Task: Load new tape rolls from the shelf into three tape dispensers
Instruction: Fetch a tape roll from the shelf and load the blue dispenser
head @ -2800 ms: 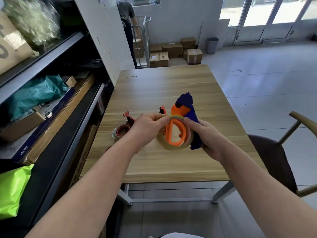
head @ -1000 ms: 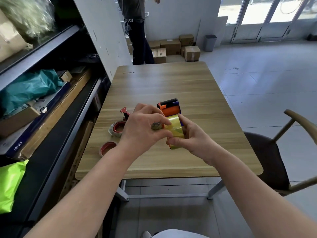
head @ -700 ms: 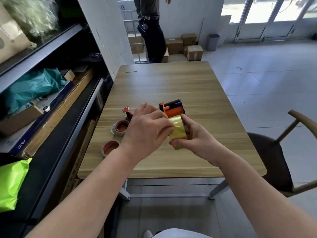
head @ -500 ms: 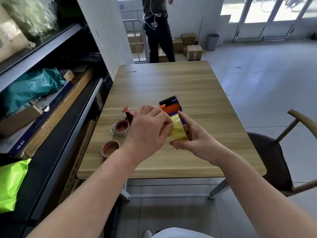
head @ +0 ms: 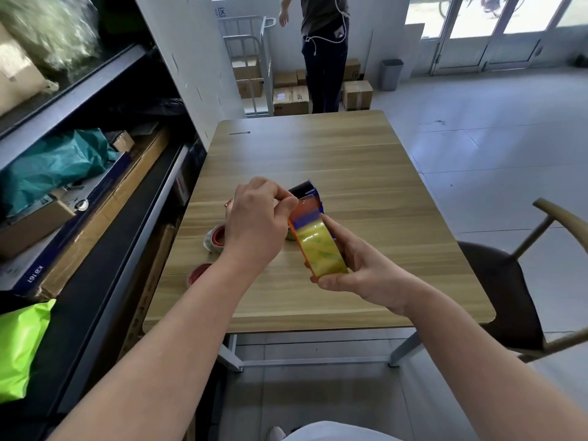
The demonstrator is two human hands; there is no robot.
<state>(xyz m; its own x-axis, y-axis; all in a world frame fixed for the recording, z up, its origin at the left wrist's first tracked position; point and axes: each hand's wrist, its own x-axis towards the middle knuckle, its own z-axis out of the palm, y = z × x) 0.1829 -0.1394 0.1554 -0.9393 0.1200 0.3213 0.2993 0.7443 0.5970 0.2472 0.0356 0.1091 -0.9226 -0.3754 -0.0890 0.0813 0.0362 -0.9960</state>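
Note:
Above the wooden table [head: 350, 160] I hold an orange and blue tape dispenser [head: 307, 202] with a yellowish clear tape roll [head: 321, 249] mounted on it. My right hand [head: 366, 272] grips the roll and dispenser from below and the right. My left hand [head: 257, 224] pinches the loose tape end at the dispenser's top. Behind my left hand a red dispenser with a tape roll [head: 214, 238] lies on the table. A second red-cored roll [head: 197, 275] lies nearer the front left edge.
A dark metal shelf [head: 95, 186] with boxes, a teal bag [head: 54, 167] and a bright green bag [head: 22, 348] runs along the left. A wooden chair [head: 515, 281] stands at the right. Beyond the table a person [head: 324, 52] stands by cardboard boxes [head: 291, 97].
The dispenser has tilted so the roll's face shows longer toward me. My left hand rose from the roll to the top of the dispenser, drawing tape. The person at the back walked right.

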